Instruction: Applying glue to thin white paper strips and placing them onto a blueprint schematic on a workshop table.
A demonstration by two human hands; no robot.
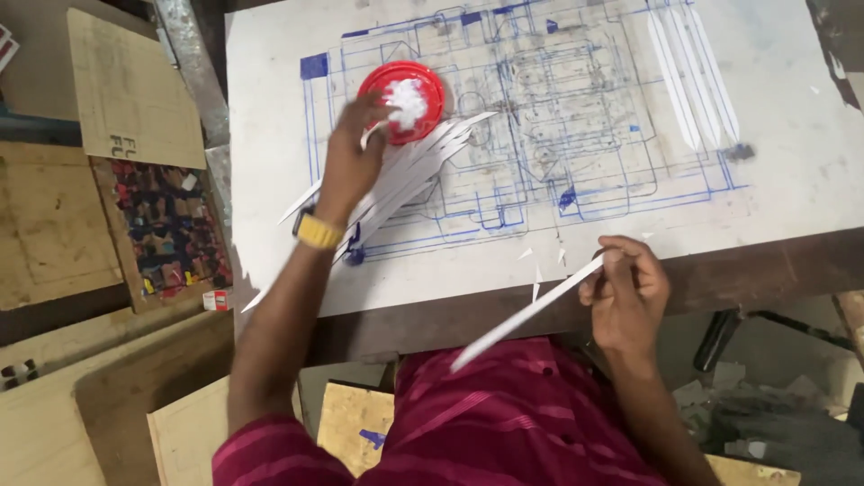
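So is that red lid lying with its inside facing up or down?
Facing up: the red lid shows its raised rim and a blob of white paste inside it.

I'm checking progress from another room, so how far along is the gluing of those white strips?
Done: several white paper strips lie on the blue-lined white drawing board. In hand: the left hand reaches the round red lid of white paste; the right hand holds a long white strip. Left: a fanned pile of strips.
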